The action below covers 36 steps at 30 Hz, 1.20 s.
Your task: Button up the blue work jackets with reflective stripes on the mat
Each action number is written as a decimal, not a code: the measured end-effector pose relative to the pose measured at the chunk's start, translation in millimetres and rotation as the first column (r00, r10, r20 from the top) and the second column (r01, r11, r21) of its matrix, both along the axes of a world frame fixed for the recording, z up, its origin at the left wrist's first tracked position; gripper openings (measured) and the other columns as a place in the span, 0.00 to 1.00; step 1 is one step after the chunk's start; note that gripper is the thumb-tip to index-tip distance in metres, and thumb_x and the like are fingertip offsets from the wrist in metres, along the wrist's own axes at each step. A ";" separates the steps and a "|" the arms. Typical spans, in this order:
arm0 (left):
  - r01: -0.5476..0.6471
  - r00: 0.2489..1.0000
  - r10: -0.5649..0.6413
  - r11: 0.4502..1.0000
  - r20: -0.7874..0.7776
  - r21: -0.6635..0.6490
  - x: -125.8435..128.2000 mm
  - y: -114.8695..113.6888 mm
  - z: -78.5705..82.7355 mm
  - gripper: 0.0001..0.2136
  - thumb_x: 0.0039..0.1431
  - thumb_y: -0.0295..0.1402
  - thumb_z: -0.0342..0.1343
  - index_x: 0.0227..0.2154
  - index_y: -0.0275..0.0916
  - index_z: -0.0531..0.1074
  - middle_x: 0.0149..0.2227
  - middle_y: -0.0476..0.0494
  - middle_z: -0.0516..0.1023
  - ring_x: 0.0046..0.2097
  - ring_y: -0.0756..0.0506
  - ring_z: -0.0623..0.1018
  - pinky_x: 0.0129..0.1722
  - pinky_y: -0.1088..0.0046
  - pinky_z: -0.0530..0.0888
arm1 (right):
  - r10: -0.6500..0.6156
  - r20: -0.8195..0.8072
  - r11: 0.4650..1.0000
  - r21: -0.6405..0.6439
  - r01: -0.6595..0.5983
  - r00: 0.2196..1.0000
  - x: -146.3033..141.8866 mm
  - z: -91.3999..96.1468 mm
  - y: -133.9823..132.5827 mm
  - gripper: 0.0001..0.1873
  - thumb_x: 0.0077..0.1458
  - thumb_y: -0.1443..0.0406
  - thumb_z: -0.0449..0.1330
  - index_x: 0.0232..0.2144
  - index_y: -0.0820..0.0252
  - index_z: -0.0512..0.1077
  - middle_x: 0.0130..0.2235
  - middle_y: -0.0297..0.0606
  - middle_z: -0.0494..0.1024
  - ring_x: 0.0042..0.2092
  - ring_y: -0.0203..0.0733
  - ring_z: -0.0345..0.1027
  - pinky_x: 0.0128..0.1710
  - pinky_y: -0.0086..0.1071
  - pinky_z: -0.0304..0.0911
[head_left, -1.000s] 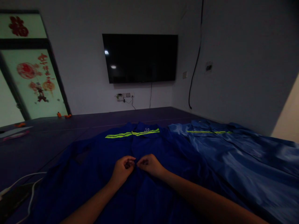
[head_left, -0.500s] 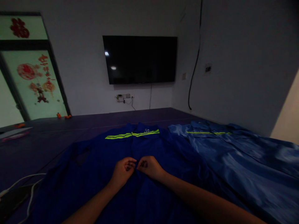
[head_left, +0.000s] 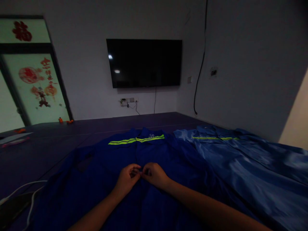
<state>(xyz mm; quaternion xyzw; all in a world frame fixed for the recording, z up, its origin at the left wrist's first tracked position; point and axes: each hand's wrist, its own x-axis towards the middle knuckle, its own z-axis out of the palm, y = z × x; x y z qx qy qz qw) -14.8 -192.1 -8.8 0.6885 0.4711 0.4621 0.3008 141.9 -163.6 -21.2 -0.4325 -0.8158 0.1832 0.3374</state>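
A dark blue work jacket (head_left: 103,179) with yellow-green reflective strips across the chest lies spread out before me, collar pointing away. Both my hands meet over its front opening, below the chest strip. My left hand (head_left: 128,176) is curled, thumb and fingertips pinched at the jacket's front edge. Right beside it, my right hand (head_left: 154,175) pinches the same edge, its fingertips almost touching the left ones. Whatever small part of the front sits between the fingertips is too dark to make out.
To the right lies a lighter blue work jacket (head_left: 231,160) with a thin yellow strip. White cables (head_left: 31,205) and a dark object (head_left: 14,208) are at lower left. A television (head_left: 145,64) hangs on the wall, and a black cable (head_left: 201,70) dangles beside it.
My hands have come slightly closer together, with fingertips now meeting at the jacket's front edge. The view has tilted up a little; the jackets lie as before.
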 end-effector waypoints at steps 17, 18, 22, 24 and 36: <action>-0.056 0.998 0.057 0.998 -0.034 0.033 -1.7 4.2 -6.1 0.12 0.42 0.28 0.52 0.33 0.34 0.73 0.27 0.45 0.76 0.30 0.48 0.75 0.32 0.74 0.70 | 0.041 0.077 0.997 0.066 -0.046 0.996 0.1 2.8 -2.9 0.03 0.43 0.68 0.59 0.25 0.60 0.71 0.28 0.33 0.72 0.27 0.32 0.63 0.25 0.23 0.53; -0.054 0.998 0.055 0.998 -0.034 0.031 -1.6 4.0 -5.8 0.12 0.42 0.28 0.52 0.33 0.34 0.72 0.26 0.46 0.75 0.30 0.48 0.74 0.32 0.74 0.70 | 0.042 0.075 0.997 0.067 -0.047 0.996 0.2 2.9 -3.2 0.03 0.43 0.68 0.59 0.25 0.60 0.71 0.28 0.33 0.72 0.27 0.32 0.63 0.25 0.23 0.53; -0.056 0.998 0.057 0.998 -0.032 0.028 -0.9 3.5 -4.9 0.12 0.42 0.29 0.52 0.32 0.34 0.72 0.26 0.47 0.75 0.29 0.49 0.74 0.32 0.74 0.69 | 0.050 0.066 0.996 0.071 -0.054 0.997 0.9 3.5 -4.0 0.03 0.43 0.67 0.59 0.25 0.60 0.71 0.27 0.32 0.72 0.27 0.32 0.63 0.26 0.24 0.53; -0.060 0.998 0.060 0.998 -0.031 0.027 -0.7 3.6 -4.9 0.12 0.42 0.29 0.52 0.32 0.34 0.73 0.25 0.47 0.74 0.29 0.49 0.74 0.31 0.74 0.69 | 0.051 0.066 0.996 0.071 -0.055 0.997 1.1 3.3 -3.6 0.03 0.43 0.67 0.59 0.25 0.60 0.71 0.27 0.32 0.72 0.27 0.32 0.63 0.26 0.24 0.53; -0.052 0.998 0.052 0.999 -0.035 0.004 -1.8 2.9 -3.2 0.12 0.41 0.28 0.51 0.32 0.34 0.72 0.26 0.47 0.74 0.29 0.49 0.74 0.31 0.74 0.69 | 0.043 0.064 0.997 0.055 -0.047 0.997 0.8 2.2 -2.6 0.04 0.42 0.68 0.59 0.26 0.60 0.71 0.27 0.32 0.72 0.27 0.32 0.63 0.26 0.24 0.53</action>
